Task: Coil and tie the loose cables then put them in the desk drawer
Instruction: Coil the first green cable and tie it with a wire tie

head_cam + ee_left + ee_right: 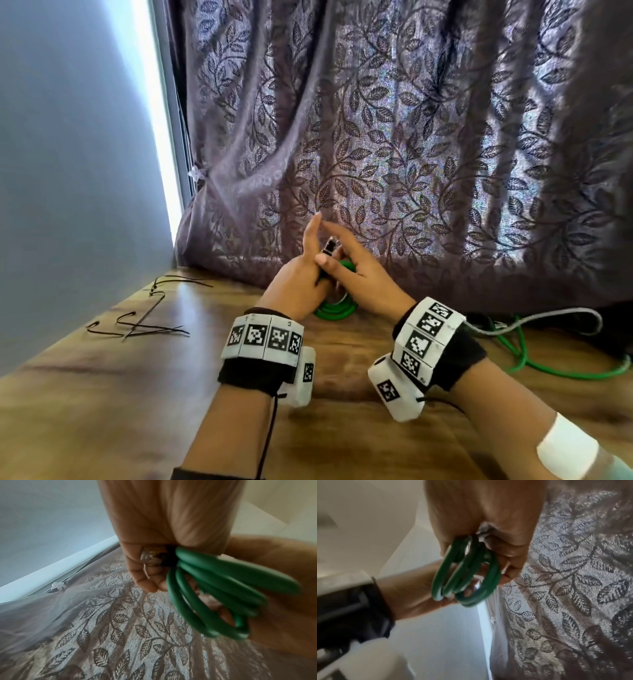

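Behind everything hangs the leaf-print curtain (411,137); on the wooden surface (102,394) I've got both hands on the green cable coil (334,310), left hand (296,281) and right hand (368,279) fingers curled round its loops; twist ties (144,322) lie far left.

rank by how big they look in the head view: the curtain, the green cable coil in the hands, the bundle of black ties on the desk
1. curtain, by far the largest.
2. black ties, spread wide across the desk.
3. green cable coil, mostly hidden by the hands, so its rank against the ties is unsure.
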